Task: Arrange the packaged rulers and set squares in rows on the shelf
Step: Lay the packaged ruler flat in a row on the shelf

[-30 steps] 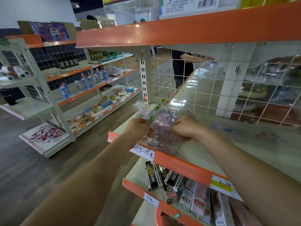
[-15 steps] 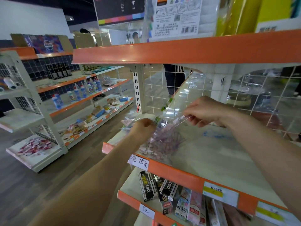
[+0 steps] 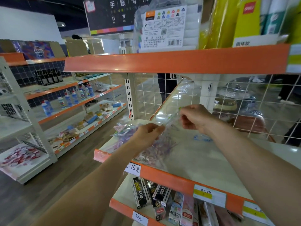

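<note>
A heap of clear packets of rulers and set squares (image 3: 156, 149) with pink and purple print lies at the left end of the cream shelf (image 3: 203, 160). My left hand (image 3: 146, 136) rests on the heap, its fingers curled on the top packets. My right hand (image 3: 193, 118) is raised above the shelf and pinches the top edge of one clear packet (image 3: 171, 123), which hangs tilted between both hands. More packets (image 3: 123, 128) stick out behind my left hand.
An orange-edged shelf (image 3: 162, 62) sits close overhead with boxed goods. A white wire grid (image 3: 244, 103) closes the back. The shelf below holds black pen boxes (image 3: 146, 193) and packets. Another shelving unit (image 3: 65, 111) stands to the left across the wooden floor.
My right hand has lifted up and to the right, drawing one clear packet away from the heap. My left hand stays on the heap. The camera has tilted upward.
</note>
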Tool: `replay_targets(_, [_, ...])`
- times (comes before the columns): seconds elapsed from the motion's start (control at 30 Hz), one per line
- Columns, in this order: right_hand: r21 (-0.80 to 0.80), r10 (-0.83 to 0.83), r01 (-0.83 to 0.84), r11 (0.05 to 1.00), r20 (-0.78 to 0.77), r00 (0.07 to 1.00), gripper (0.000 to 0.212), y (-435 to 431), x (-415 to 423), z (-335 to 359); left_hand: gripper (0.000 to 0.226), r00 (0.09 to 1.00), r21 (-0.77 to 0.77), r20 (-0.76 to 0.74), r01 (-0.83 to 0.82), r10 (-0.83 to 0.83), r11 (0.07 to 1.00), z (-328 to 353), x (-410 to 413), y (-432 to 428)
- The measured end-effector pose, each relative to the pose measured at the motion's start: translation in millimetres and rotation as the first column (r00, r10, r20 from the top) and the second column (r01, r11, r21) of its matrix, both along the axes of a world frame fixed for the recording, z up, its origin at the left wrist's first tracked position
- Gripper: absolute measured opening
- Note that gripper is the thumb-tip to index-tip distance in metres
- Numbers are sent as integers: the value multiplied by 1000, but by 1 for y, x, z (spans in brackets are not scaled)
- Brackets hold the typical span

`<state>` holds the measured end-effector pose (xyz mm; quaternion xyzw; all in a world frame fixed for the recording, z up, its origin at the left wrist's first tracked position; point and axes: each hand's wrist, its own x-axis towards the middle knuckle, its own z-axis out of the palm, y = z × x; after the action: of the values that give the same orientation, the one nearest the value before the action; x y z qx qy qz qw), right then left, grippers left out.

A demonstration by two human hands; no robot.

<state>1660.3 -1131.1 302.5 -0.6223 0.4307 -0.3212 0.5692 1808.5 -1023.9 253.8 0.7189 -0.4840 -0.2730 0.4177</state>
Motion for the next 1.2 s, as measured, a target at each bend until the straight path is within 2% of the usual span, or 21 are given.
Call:
replay_targets(0.07, [47, -1, 0, 999, 34, 999, 12, -2, -4, 1, 33, 999, -11, 31, 6, -6, 1000, 0, -2, -3])
replay_targets(0.13, [102, -1, -8, 995, 89, 996, 4, -4, -9, 1, 36, 1000, -8, -9, 20, -20, 1000, 2, -5, -6])
replay_targets(0.2, [150, 37, -62, 987, 165, 986, 11, -7, -17, 3, 38, 988, 14, -131, 89, -86, 996, 6, -9, -8])
replay_targets(0.27, [131, 79, -105, 986, 188, 979, 19, -9, -28, 3, 44, 948, 19, -280, 164, -152, 986, 11, -16, -10])
replay_targets(0.37, [41, 11, -18, 999, 161, 987, 6, -10, -47, 2, 41, 878, 25, -426, 252, -217, 968, 20, -31, -14])
replay_targets(0.47, [9, -101, 101, 995, 165, 981, 4, -10, -70, 3, 30, 809, 9, -501, 360, -308, 933, 24, -42, -23])
replay_targets(0.63, [19, -231, 233, 972, 211, 950, 17, -12, -111, 3, 19, 810, 13, -467, 408, -355, 913, 24, -55, -38])
replay_targets(0.8, [-2, -350, 356, 934, 180, 919, 12, 0, -150, 1, 9, 835, 48, -410, 421, -367, 906, 25, -78, -55])
replay_targets(0.9, [-12, -452, 458, 889, 137, 882, 8, 4, -181, -5, 11, 869, 81, -347, 402, -353, 912, 23, -94, -68])
replay_targets(1.07, [66, -603, 600, 797, 114, 789, 3, -3, -239, -14, 8, 868, 94, -343, 411, -358, 907, 21, -132, -88])
replay_targets(1.2, [111, -677, 668, 736, 113, 727, 3, -15, -283, -22, 6, 869, 68, -234, 463, -437, 884, 18, -168, -111])
